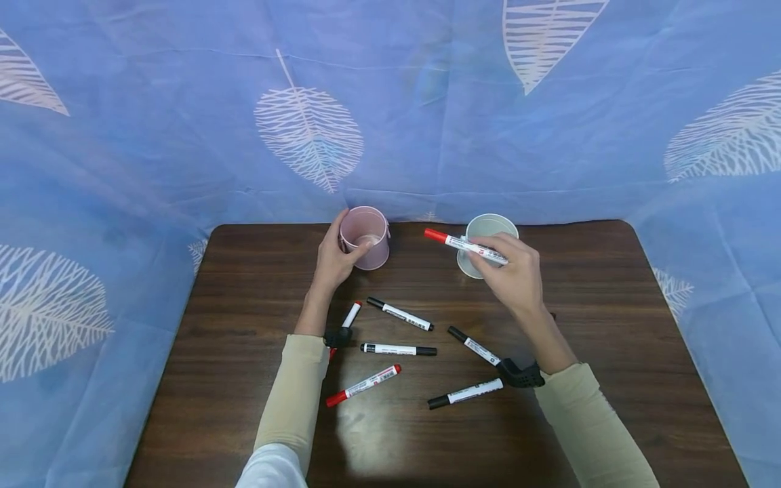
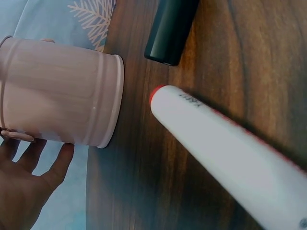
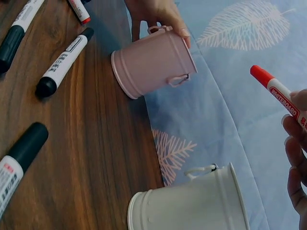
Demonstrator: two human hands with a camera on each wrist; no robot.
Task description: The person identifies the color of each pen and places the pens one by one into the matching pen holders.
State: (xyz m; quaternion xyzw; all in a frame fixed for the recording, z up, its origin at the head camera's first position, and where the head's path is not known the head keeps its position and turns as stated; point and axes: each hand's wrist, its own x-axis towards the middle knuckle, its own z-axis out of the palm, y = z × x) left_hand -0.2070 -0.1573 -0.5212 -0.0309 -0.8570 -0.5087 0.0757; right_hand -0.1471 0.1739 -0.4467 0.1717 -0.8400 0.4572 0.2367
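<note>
At the table's far edge my left hand (image 1: 331, 266) grips a small pink metal bucket (image 1: 376, 256) by its left side, thumb across the front near the rim. The bucket stands upright, its mouth facing up. My right hand (image 1: 515, 274) pinches a red-capped whiteboard marker (image 1: 459, 242) between thumb and fingers, its red cap pointing left. In the head view this marker overlaps a pale white-green bucket (image 1: 468, 266), which stands upright to the right of the pink one. The right wrist view shows the marker (image 3: 278, 93) off to the side of the pale bucket (image 3: 192, 208).
Several markers lie scattered on the dark wooden table (image 1: 244, 379). Black-capped ones (image 1: 399, 350) are in the middle and right; a red-capped one (image 1: 364, 386) lies nearer the front. Another red marker (image 1: 352, 314) is partly hidden by the left wrist. A blue leaf-patterned cloth (image 1: 396, 135) hangs behind.
</note>
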